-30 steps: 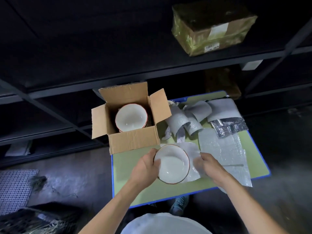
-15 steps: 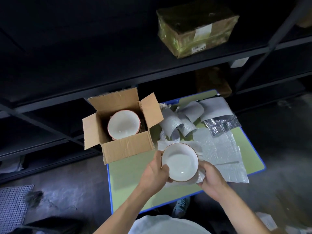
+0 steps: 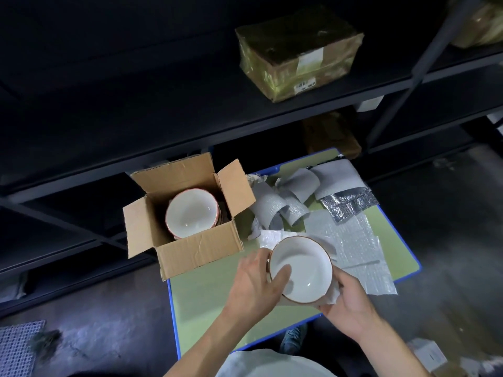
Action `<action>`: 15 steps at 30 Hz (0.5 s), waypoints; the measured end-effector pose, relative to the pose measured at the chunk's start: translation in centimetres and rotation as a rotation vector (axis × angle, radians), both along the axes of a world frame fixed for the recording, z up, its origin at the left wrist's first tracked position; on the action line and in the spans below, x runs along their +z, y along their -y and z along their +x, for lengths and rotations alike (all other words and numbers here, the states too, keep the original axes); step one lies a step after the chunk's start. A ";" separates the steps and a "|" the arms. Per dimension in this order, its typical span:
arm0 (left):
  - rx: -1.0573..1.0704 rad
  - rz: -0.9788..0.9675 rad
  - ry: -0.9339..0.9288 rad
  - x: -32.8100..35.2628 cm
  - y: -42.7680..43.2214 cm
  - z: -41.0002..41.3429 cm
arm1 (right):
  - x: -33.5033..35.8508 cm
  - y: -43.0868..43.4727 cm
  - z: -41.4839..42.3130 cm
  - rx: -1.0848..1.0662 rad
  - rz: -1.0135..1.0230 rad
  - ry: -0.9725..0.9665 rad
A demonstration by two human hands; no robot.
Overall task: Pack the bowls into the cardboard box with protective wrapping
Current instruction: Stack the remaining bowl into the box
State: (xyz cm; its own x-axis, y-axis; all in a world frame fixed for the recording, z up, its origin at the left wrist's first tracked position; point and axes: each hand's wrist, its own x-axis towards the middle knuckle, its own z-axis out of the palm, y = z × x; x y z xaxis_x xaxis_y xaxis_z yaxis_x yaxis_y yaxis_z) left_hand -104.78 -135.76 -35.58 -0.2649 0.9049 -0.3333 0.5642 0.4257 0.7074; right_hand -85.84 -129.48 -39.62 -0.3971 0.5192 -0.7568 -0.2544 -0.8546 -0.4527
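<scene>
Above green table (image 3: 201,295), hands, left (image 3: 253,287) and right (image 3: 351,303), grip bowl (image 3: 304,268), mouth tilted upward.

This was a dim storeroom or warehouse aisle. Dark metal shelving (image 3: 272,123) ran along the back, holding a taped brown parcel (image 3: 296,47) with a printed label. The floor (image 3: 109,308) was bare, stained concrete. A small green table (image 3: 206,295) with a blue edge served as a packing station, bearing an open cardboard box (image 3: 196,248) and loose foam wrapping sheets (image 3: 351,240).
</scene>
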 end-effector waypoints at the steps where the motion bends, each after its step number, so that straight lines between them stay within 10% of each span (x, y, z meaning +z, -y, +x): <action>1: -0.008 0.027 -0.005 0.1 0.1 0.1 | 0.1 0.1 0.1 -0.010 -0.008 -0.013; 15: 0.236 -0.121 0.334 1.8 0.7 -1.7 | 3.6 -0.1 -3.5 0.118 0.118 0.055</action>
